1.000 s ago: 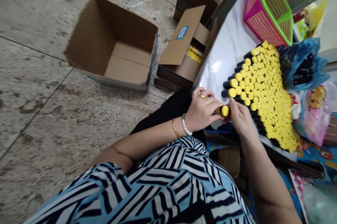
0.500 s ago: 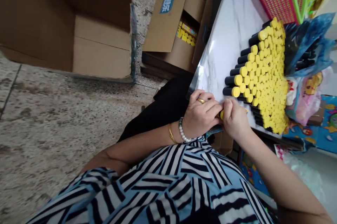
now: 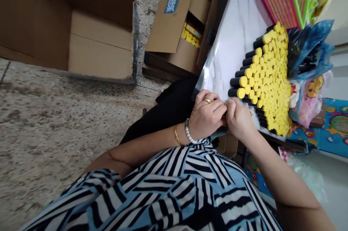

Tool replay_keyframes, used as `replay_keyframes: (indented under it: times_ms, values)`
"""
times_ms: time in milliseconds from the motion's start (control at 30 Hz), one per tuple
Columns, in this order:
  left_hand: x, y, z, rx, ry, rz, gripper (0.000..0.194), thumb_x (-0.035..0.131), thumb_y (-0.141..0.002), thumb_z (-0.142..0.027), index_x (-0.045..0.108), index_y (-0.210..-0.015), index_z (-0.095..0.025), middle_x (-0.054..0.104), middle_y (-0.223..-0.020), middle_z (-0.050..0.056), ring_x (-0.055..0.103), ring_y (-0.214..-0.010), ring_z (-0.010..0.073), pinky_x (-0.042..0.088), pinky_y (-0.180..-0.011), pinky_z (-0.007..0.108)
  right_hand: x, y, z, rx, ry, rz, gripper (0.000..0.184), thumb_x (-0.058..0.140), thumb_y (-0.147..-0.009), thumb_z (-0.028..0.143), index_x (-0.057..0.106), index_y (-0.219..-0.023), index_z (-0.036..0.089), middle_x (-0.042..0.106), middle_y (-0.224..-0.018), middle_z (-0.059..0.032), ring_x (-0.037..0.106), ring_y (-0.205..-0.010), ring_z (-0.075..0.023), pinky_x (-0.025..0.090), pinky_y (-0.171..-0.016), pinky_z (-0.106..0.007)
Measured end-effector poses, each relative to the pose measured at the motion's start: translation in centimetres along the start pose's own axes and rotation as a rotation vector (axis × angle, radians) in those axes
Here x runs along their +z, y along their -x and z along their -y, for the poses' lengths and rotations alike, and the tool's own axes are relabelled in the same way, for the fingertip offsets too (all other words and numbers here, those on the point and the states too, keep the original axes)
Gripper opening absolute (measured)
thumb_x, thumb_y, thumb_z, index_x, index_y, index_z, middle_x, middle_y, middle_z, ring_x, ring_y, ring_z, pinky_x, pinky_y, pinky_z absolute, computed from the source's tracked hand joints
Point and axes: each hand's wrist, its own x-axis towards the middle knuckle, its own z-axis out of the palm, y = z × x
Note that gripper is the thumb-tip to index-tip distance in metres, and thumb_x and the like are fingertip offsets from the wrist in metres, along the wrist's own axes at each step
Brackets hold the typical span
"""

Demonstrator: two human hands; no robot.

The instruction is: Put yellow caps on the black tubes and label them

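My left hand (image 3: 206, 115) and right hand (image 3: 239, 118) meet, fingers clenched inward against each other, with a hidden tube (image 3: 223, 129) between them. Only a dark sliver shows below my fingertips, so I can't tell how it is turned or whether it has a cap on. A gold ring (image 3: 207, 100) sits on one of my left fingers.

Just past my right fingertips, a packed block of black tubes with yellow caps (image 3: 268, 75) covers a white marble-look tabletop (image 3: 231, 42). The nearest tube in the block (image 3: 236, 92) lies close above my fingers, its black body pointing back toward my left knuckles.

The close quarters are the main risk. If my right wrist swings out as I work, my knuckles could bump that front row and shove it out of line. Any tube knocked loose may roll on the glossy top, and the table edge is right beside my hands. If my grip slips, perhaps from sweaty fingers or too hard a twist, the tube between my fingers could drop onto my striped dress (image 3: 168, 191) or bounce to the floor. A cap not fully seated could also pop off and be lost.
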Motion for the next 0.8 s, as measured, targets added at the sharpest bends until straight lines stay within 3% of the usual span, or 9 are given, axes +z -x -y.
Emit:
replay_keyframes:
  times_ms: [133, 267, 367, 467, 567, 667, 800]
  values:
    - [0.2, 0.1, 0.0, -0.022, 0.014, 0.016, 0.010, 0.063, -0.092, -0.027, 0.070, -0.088, -0.020, 0.074, -0.088, 0.004, 0.062, -0.107, 0.0268, 0.030, -0.110, 0.051, 0.7, -0.1, 0.1, 0.059, -0.086, 0.009, 0.046, 0.023, -0.108, 0.050, 0.055, -0.091, 0.022, 0.060, -0.061, -0.0032, 0.060, -0.051, -0.0206, 0.037, -0.052, -0.030]
    - [-0.3, -0.1, -0.2, 0.030, 0.010, 0.045, 0.017, 0.071, -0.089, -0.032, 0.073, -0.101, -0.021, 0.075, -0.101, 0.006, 0.061, -0.111, 0.0284, 0.030, -0.109, 0.053, -0.1, 0.0, -1.2, 0.172, -0.551, 0.208, 0.057, 0.024, -0.103, 0.067, 0.057, -0.091, 0.022, 0.057, -0.051, 0.0010, 0.054, -0.037, -0.0177, 0.039, -0.041, -0.028]
    - [-1.4, -0.2, -0.2, 0.085, 0.003, 0.050, 0.027, 0.073, -0.089, -0.031, 0.073, -0.115, -0.025, 0.073, -0.108, 0.006, 0.061, -0.109, 0.0256, 0.032, -0.108, 0.051, -0.9, 1.1, -2.6, 0.183, -0.856, 0.346, 0.062, 0.031, -0.097, 0.076, 0.059, -0.095, 0.021, 0.063, -0.057, -0.0010, 0.058, -0.038, -0.0181, 0.038, -0.033, -0.026]
    - [-2.3, 0.2, -0.4, 0.103, -0.016, 0.014, 0.030, 0.071, -0.090, -0.027, 0.073, -0.120, -0.029, 0.070, -0.108, 0.006, 0.059, -0.106, 0.0234, 0.038, -0.105, 0.048, -0.7, 3.6, -3.6, 0.131, -1.081, 0.218, 0.050, 0.045, -0.097, 0.070, 0.058, -0.111, 0.023, 0.069, -0.075, -0.0025, 0.066, -0.053, -0.0167, 0.047, -0.040, -0.024]
    - [-2.4, 0.8, -1.6, 0.147, 0.022, 0.006, 0.033, 0.066, -0.092, -0.020, 0.073, -0.124, -0.026, 0.064, -0.112, 0.009, 0.056, -0.105, 0.0228, 0.048, -0.098, 0.042, 0.6, 6.6, -3.5, 0.014, -1.241, 0.030, 0.042, 0.064, -0.095, 0.053, 0.055, -0.125, 0.026, 0.070, -0.096, -0.0039, 0.070, -0.073, -0.0160, 0.059, -0.059, -0.027]
    - [-2.2, 1.3, -3.2, 0.192, 0.164, 0.042, 0.044, 0.062, -0.092, -0.014, 0.066, -0.135, -0.023, 0.059, -0.114, 0.011, 0.057, -0.107, 0.0211, 0.054, -0.096, 0.037, 2.1, 8.8, -2.8, -0.051, -1.276, -0.125, 0.043, 0.078, -0.087, 0.038, 0.059, -0.124, 0.028, 0.069, -0.107, -0.0037, 0.069, -0.080, -0.0145, 0.063, -0.073, -0.029]
    - [-2.6, 1.5, -4.9, 0.044, 0.435, 0.135, 0.059, 0.073, -0.087, -0.019, 0.058, -0.144, -0.025, 0.056, -0.129, 0.013, 0.057, -0.122, 0.0248, 0.054, -0.104, 0.041, 3.0, 10.2, -3.2, -0.058, -1.418, -0.161, 0.039, 0.077, -0.088, 0.033, 0.057, -0.120, 0.027, 0.071, -0.112, -0.0048, 0.073, -0.083, -0.0162, 0.065, -0.073, -0.030]
